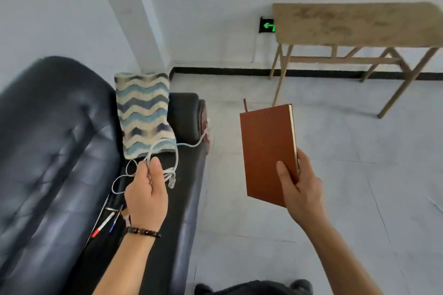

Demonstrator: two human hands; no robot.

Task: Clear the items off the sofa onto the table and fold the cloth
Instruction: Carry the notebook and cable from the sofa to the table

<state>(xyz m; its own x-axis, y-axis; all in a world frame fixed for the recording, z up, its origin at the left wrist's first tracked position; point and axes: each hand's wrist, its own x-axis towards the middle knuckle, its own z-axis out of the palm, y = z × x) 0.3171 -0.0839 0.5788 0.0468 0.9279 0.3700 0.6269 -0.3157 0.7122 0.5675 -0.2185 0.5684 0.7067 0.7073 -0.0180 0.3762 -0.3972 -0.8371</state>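
Both hands loaded, sofa only partly cleared, tabletop bare so far as it shows.

The sofa (60, 151) runs along under and beyond the left hand; the tabletop (354, 24) stands well apart, up beyond the right hand. The zigzag cloth (143, 115) leans unfolded just beyond the left hand. The right hand (302, 189) grips the brown notebook (268, 153) by its lower corner, thumb across the cover. The left hand (146, 196) is closed on a loop of white cable (165, 158) whose far end trails over the sofa arm. Pens (105, 220) lie on the seat just beside the left wrist. Best, I judge, to gather the trailing end before walking over, so it cannot snag.
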